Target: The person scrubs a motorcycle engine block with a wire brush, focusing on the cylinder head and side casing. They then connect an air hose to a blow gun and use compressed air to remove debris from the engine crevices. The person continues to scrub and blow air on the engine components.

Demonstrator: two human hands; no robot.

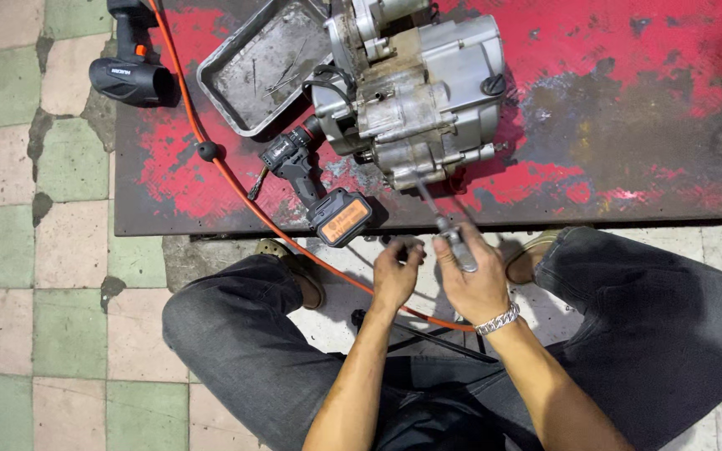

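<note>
Left hand [394, 271]: fingers curled, tips pinched on sth small and dark; can't tell what. Sits just left of right hand, over near edge of plate.
Right hand [471, 284]: closed in a fist round handle of tool [444, 225], metal bracelet [497, 320] on wrist.
Tool: long thin metal shaft w/ handle, slants up-left from right hand, far tip at underside of engine [415, 92]. Contact w/ engine looks likely, can't be sure.
Engine: grey motorbike-type block, centre-far on plate, lying on its side, black cap on right face.
Plate [628, 108]: big steel sheet, worn red paint, rust patches, on floor in front of person.
Drill [315, 188]: black cordless, orange-marked battery at near end, lies on plate just left of engine, nose pointing toward engine.
Tray [252, 71]: grey metal, shallow, far-left on plate, a few thin bits inside, touching engine's left side.
Hose [211, 159]: orange, runs from far-left across plate, under drill, to near the hands.
2nd tool [131, 71]: black power tool on tiles, far-left, off plate.
Person: squatting, dark jeans [236, 334], sandal [294, 259] at plate edge.
Floor [35, 250]: green/cream tiles, cracked.
</note>
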